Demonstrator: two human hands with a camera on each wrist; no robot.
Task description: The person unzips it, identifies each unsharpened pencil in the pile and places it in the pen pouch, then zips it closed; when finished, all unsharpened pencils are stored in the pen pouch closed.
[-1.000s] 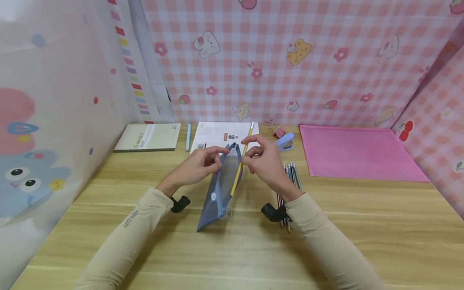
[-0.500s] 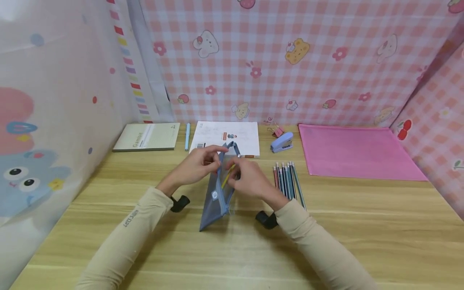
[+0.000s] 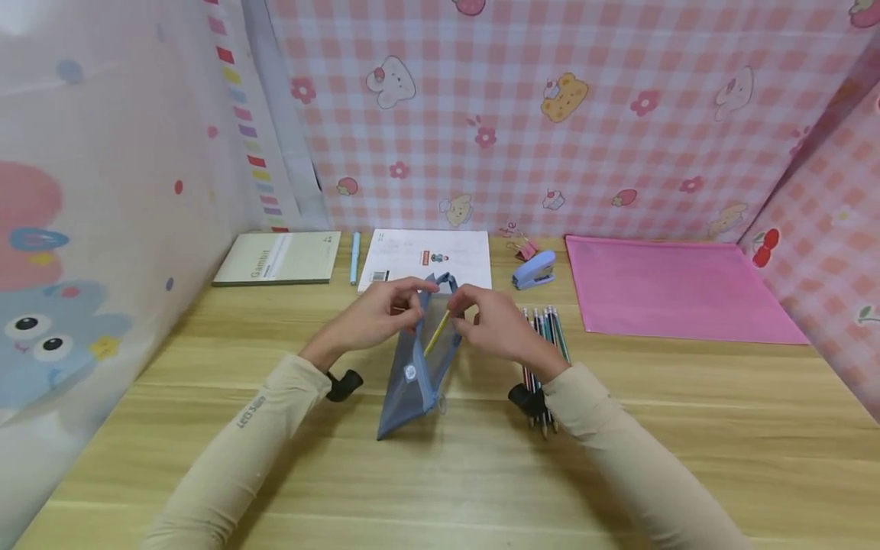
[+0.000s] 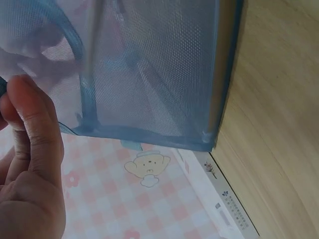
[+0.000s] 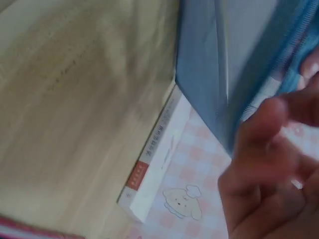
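A blue mesh zip pouch [image 3: 406, 401] stands on its bottom edge, its mouth spread. My left hand [image 3: 380, 313] pinches the near-left side of the rim between thumb and finger. Through the mouth shows a yellow pencil [image 3: 436, 336], slanting inside the pouch. At the opposite rim is my right hand [image 3: 496, 325], its fingers bent and parted close to the pencil's upper end; they are blurred in the right wrist view, with no pencil visible in them. Through the mesh [image 4: 159, 55] in the left wrist view, long thin shapes show faintly inside.
Several pencils [image 3: 558, 334] lie right of the pouch, partly under my right wrist. Behind stand a white book [image 3: 406, 248], a light blue pen [image 3: 354, 260], a notebook [image 3: 278, 256], a lilac stapler [image 3: 534, 270], pink binder clips [image 3: 525, 248] and a pink pouch [image 3: 681, 290].
My right hand has put the yellow pencil into the pouch's mouth, then drawn back right to the rim. My left hand has kept its hold on the pouch.
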